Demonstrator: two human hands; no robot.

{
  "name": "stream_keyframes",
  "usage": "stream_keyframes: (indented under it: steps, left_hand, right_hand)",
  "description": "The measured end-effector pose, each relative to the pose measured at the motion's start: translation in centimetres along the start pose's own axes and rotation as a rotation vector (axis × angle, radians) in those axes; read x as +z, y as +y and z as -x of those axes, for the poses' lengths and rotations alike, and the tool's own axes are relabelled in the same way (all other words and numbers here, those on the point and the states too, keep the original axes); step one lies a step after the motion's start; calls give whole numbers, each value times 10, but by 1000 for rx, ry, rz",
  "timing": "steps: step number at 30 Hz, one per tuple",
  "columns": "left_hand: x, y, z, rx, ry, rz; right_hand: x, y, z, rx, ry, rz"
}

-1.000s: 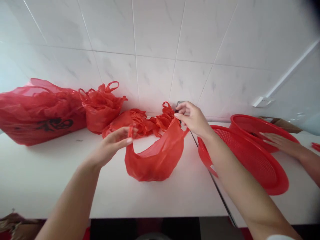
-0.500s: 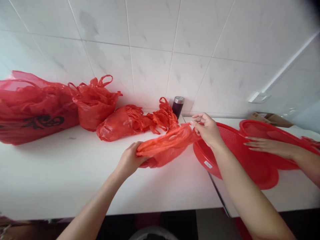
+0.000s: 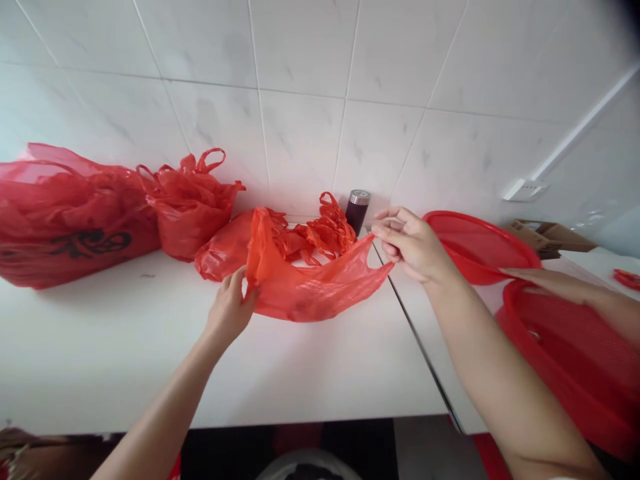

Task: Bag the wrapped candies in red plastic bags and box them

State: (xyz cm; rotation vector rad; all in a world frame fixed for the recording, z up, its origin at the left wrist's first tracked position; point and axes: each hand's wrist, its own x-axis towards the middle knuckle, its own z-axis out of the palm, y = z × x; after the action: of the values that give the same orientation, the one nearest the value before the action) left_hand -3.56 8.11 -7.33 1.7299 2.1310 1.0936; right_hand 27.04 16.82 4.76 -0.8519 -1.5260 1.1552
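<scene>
A thin red plastic bag (image 3: pixel 310 293) is stretched between my hands above the white counter (image 3: pixel 320 380). My left hand (image 3: pixel 233 307) pinches its left side, where one handle stands up. With thumb and fingers, my right hand (image 3: pixel 413 243) grips the handle at the bag's right end. The bag sags in the middle, and a darker patch shows low in it; what that is I cannot make out. Behind it lie a filled red bag (image 3: pixel 223 250) and a crumpled red bag (image 3: pixel 333 227), close to a dark flask (image 3: pixel 357 212) with a silver lid.
At the left stand a large red bag (image 3: pixel 65 220) with black print and a tied red bag (image 3: pixel 190 213). On the right, another person's hand (image 3: pixel 565 287) touches a red basket (image 3: pixel 485 243); a second red basket (image 3: pixel 565 360) is nearer. A cardboard box (image 3: pixel 550 237) sits behind.
My left hand has moved left and the bag is now spread wider, one handle raised. The other person's red baskets have come apart, one shifting back and one toward the near right.
</scene>
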Motion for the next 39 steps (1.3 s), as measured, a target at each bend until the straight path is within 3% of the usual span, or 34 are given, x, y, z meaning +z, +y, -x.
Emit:
stream_keyframes:
  steps: [3,5,7,10,12,14,18,21,23,27,31,34,36,39]
  left_hand:
    - [3,21,17,211,54,128]
    - [2,41,22,268,79,296]
    - [-1,55,22,196,143,457]
    - [-5,57,16,53,187,616]
    - [-7,50,15,-36,167,701]
    - [-8,42,17,-141,141,777]
    - [-11,32,24,-265,76,869]
    - [-14,31,24,-260,103,928]
    - [-17,32,22,-255,103,963]
    - [-38,37,18,-162,42,1074]
    - [-78,44,15,38,-291,1167]
    - [-105,54,4,72,-340,1262]
    - [-112,64,-7,61,-307,1296]
    - [-108,83,-24,71,-448,1161]
  right_hand:
    - [27,-29,-4,-62,-92,-78]
    - [51,-41,-5,-110,-133,-128]
    - [77,-49,-5,-145,-206,-166]
    - [106,-52,-3,-175,-340,-186]
    - [114,-49,-5,-194,-310,-216]
    - [114,-43,-8,-179,-259,-255]
    - [103,-27,-10,-99,-318,-262]
    - [92,-20,-11,-164,-129,-282]
    - [86,-19,-11,-147,-105,-253]
    - [75,-23,-9,-190,-65,-185]
    - [63,-28,-11,-251,-47,-65]
    - [53,-28,-15,-280,-26,30]
    - [47,-31,-19,-321,24,85]
    - [50,-42,-20,-382,-25,173]
